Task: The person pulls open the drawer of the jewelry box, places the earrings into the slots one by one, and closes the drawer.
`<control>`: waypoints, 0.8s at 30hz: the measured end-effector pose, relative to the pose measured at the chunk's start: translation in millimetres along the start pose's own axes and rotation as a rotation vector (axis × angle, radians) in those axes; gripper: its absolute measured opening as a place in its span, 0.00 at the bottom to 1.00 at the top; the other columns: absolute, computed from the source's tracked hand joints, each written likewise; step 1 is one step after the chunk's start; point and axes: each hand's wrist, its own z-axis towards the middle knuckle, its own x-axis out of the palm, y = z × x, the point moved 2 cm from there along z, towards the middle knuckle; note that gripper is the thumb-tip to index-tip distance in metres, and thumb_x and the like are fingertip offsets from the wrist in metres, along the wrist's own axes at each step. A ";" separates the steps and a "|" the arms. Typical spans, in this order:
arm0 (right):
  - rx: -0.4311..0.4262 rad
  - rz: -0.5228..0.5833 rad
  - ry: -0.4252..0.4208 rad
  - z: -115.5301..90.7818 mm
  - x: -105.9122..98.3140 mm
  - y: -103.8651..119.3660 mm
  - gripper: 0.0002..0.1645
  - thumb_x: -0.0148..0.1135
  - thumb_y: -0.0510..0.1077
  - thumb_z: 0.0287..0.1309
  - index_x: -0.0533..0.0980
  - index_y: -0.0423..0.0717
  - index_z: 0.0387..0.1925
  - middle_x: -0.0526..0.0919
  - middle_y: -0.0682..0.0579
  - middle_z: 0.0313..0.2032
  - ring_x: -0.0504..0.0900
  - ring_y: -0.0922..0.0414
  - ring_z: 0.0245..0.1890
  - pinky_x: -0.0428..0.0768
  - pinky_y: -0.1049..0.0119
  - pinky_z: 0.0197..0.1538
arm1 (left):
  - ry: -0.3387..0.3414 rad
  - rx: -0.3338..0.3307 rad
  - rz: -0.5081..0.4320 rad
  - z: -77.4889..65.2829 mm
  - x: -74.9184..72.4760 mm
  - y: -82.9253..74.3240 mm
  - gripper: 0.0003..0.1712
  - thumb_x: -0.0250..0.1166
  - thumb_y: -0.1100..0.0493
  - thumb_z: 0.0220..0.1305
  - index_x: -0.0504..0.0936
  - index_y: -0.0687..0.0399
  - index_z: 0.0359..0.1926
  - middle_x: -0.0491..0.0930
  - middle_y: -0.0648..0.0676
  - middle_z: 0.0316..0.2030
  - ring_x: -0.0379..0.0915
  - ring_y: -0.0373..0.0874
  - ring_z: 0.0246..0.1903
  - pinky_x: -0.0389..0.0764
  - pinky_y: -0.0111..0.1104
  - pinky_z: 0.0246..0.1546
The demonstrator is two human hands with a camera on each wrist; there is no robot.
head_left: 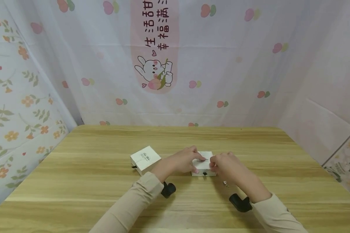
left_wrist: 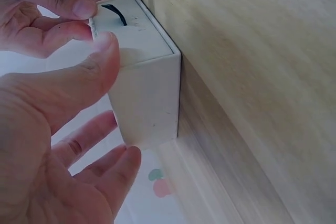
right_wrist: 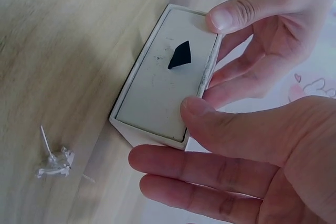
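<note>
A small white drawer-style box (head_left: 204, 166) with dark lettering on top sits on the table between both hands. Its front, with a black ribbon tab (right_wrist: 181, 55), faces the person, and the drawer lies flush in its sleeve. My left hand (head_left: 184, 160) holds the box at its left side, thumb on the front edge and fingers farther back. At the right side my right hand (head_left: 227, 164) grips it, its thumb at the upper front edge. A small earring (right_wrist: 55, 162), clear or silvery with a thin post, lies on the wood near the right hand.
A second white box (head_left: 145, 158) with similar lettering and a black tab stands at an angle to the left, close to the left forearm. Black camera mounts (head_left: 240, 203) sit at both wrists. A printed curtain (head_left: 192, 58) hangs behind the wooden table (head_left: 99, 139).
</note>
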 end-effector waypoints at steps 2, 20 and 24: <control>0.004 0.008 0.014 0.7 -0.1 -0.2 0.05 0.67 0.39 0.50 0.77 0.48 0.24 0.80 0.58 0.22 0.74 0.64 0.23 0.72 0.52 0.39 | 0.002 -0.007 -0.003 0.3 0.2 0.5 0.28 0.68 0.56 0.54 0.75 0.43 0.58 0.69 0.47 0.45 0.64 0.38 0.40 0.68 0.25 0.41; 0.008 -0.005 -0.200 4.7 -12.3 1.5 0.05 0.64 0.44 0.54 0.79 0.46 0.31 0.74 0.53 0.29 0.72 0.57 0.27 0.72 0.57 0.35 | -0.033 0.068 -0.110 -14.9 -14.2 17.4 0.26 0.61 0.54 0.63 0.71 0.53 0.60 0.64 0.56 0.61 0.63 0.49 0.59 0.66 0.40 0.60; 0.021 0.020 -0.213 13.6 -16.6 12.6 0.15 0.63 0.46 0.56 0.77 0.43 0.42 0.77 0.47 0.41 0.77 0.48 0.41 0.75 0.52 0.44 | -0.055 0.023 -0.131 -28.6 -25.0 30.6 0.27 0.60 0.52 0.63 0.70 0.54 0.62 0.61 0.57 0.64 0.59 0.53 0.64 0.65 0.45 0.61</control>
